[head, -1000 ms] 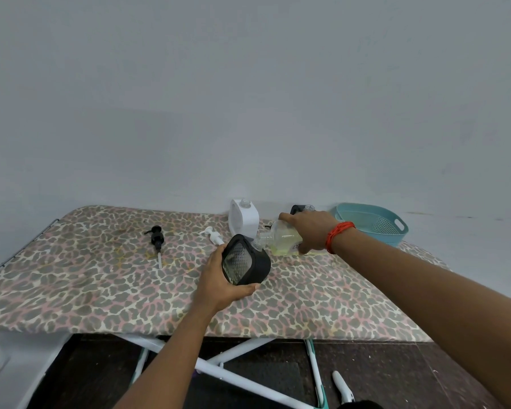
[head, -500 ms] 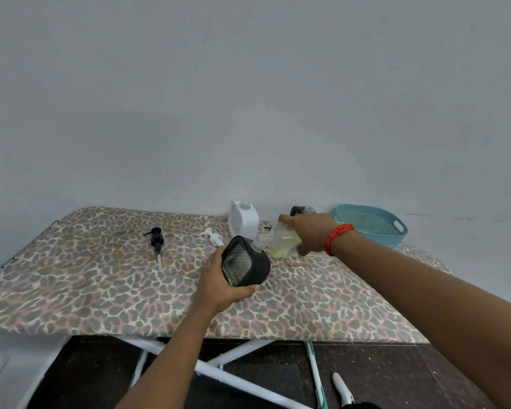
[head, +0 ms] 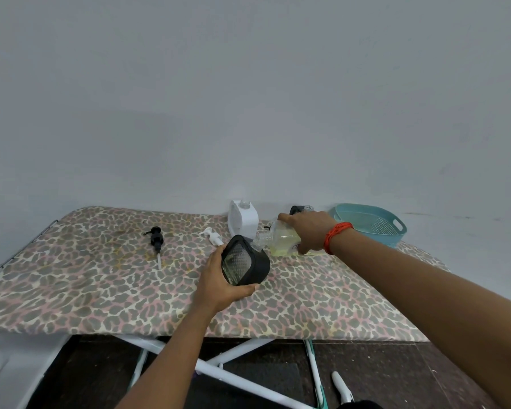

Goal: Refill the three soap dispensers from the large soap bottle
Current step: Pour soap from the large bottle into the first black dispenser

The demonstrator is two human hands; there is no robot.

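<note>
Large soap bottle, carried over: the counter, leopard-print cover; I cannot tell whether the bottle touches it.
Basket: teal, right of the bottle, beyond the right wrist, at the counter's far edge.
Bottle itself: clear with yellowish liquid, tipped on its side, neck pointing left.
White dispenser: upright, neck open, just behind and left of the bottle.
Black dispenser: tilted, lifted off the counter, just left and in front of the bottle, its mouth at the bottle's neck.
Right hand: fingers curled over the bottle, gripping it.
Left hand: wrapped around the black dispenser from below.
Dark dispenser: just behind the bottle, mostly hidden by the right hand.
Black pump: lying well left of the bottle.
White pump: lying between the black pump and the bottle.
Wristband: red, on the right wrist.
</note>
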